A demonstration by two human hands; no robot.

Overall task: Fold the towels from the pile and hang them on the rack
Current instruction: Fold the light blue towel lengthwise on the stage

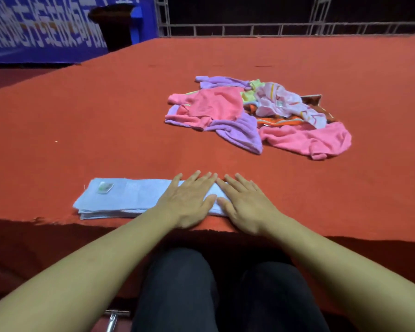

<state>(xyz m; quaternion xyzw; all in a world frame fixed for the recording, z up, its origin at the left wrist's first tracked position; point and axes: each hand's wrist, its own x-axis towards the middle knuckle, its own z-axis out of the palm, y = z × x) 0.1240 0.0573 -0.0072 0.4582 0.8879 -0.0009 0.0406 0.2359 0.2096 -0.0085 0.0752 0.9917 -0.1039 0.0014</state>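
Fingers straight and slightly spread, both palms flat — the left hand point(189, 202) and right hand point(244, 204) press side by side on the right end of a folded light blue towel point(130, 197) lying along the near edge of the red table point(106, 116). The pile of towels point(256, 116) — pink, purple, yellow, orange — sits well apart, toward the table's middle.

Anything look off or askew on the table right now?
Nothing damaged or spilled. The light blue towel lies folded in a long strip at the near edge of the red table, both the left hand and the right hand flat on its right end. The towel pile remains jumbled and unfolded.
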